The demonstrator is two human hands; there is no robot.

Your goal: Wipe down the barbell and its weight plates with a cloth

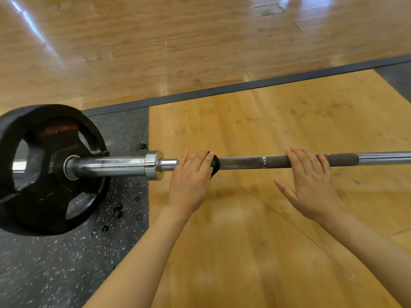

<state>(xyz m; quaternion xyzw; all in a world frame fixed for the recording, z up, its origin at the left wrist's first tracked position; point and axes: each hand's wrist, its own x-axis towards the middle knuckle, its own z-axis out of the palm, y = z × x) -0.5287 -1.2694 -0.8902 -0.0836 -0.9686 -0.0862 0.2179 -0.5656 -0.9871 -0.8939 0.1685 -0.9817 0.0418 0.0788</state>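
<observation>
1. Barbell [240, 162] is lying across wood platform [266, 218]; weight plate [44, 170] is sitting on speckled mat [55, 274].
2. Left hand [191, 181] is pressing black cloth [214, 164] onto shaft, fingers curled over it.
3. Right hand [311, 185] is resting on knurling, fingers straight, released.

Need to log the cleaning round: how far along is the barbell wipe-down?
Nothing shows as clearly finished. In hand: the left hand presses a black cloth around the barbell shaft near the collar, while the right hand steadies the knurled grip. Left: the weight plate and the sleeve beside it.
</observation>
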